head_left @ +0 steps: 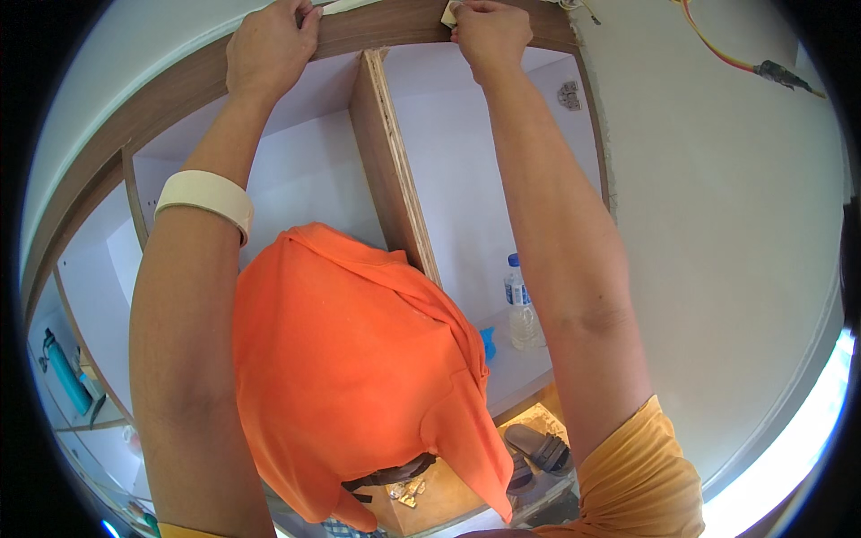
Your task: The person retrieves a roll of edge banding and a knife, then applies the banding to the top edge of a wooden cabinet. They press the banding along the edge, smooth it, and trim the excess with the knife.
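Both my arms reach up to the brown wooden top rail of a cabinet. My left hand is closed in a pinch at the rail, on the end of a narrow pale strip that looks like masking tape. Further right, my right hand is closed on a small pale-yellow piece against the same rail; its kind is unclear. A cream roll of tape sits around my left forearm like a bracelet.
An orange shirt hangs before the white shelves and a plywood divider. A water bottle stands on a shelf, with sandals below. Loose wires hang at upper right. A teal bottle is at far left.
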A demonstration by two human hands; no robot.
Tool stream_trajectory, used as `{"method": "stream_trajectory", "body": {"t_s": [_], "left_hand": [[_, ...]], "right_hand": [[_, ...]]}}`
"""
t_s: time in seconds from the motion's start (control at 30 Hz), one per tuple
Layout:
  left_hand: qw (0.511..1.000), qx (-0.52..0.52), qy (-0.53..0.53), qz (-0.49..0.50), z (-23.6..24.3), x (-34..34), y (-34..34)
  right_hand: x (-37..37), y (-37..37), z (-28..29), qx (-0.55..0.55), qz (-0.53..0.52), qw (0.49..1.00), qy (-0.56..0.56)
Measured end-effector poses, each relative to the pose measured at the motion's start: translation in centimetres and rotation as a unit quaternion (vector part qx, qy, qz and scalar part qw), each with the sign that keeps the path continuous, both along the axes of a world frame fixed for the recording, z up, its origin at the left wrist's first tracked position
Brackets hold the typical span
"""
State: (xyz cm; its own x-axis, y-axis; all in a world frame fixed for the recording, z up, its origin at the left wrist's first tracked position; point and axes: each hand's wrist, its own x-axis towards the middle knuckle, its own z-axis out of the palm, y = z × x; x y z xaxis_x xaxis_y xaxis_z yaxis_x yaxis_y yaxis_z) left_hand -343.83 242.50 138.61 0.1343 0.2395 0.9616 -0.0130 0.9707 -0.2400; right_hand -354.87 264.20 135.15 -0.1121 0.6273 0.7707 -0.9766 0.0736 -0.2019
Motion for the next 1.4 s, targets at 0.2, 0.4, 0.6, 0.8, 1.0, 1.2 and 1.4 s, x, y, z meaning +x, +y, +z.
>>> {"method": "stream_trajectory", "body": {"t_s": [0.2,0.4,0.6,0.8,1.0,1.2,1.4], "left_hand": [[1.0,0.008,-0.006,-0.004,-0.1,0.2,0.1],[1.0,0.008,-0.002,-0.003,0.0,0.1,0.1],[1.0,0.011,-0.013,-0.003,-0.2,0.3,-0.1],[0.997,-0.013,0.045,-0.06,-1.4,1.5,1.4],[0.996,-0.022,0.058,-0.056,-1.1,1.1,1.0],[0.997,-0.017,0.05,-0.058,-1.2,1.2,1.0],[0.997,-0.011,0.047,-0.061,-1.3,1.4,1.3]], "right_hand": [[0.8,-0.7,0.0,0.013,0.016,1.0,-0.009],[0.0,-1.0,0.2,0.009,-0.034,0.999,0.01],[0.3,-0.7,-0.6,-0.034,0.057,0.998,-0.002],[0.6,-0.6,-0.1,0.001,0.028,1.0,0.005],[0.6,-0.9,-0.2,-0.002,0.017,1.0,0.013],[1.0,-1.0,-0.4,-0.012,0.05,0.999,-0.002],[1.5,-1.0,-0.5,0.001,0.078,0.997,-0.004]]}}
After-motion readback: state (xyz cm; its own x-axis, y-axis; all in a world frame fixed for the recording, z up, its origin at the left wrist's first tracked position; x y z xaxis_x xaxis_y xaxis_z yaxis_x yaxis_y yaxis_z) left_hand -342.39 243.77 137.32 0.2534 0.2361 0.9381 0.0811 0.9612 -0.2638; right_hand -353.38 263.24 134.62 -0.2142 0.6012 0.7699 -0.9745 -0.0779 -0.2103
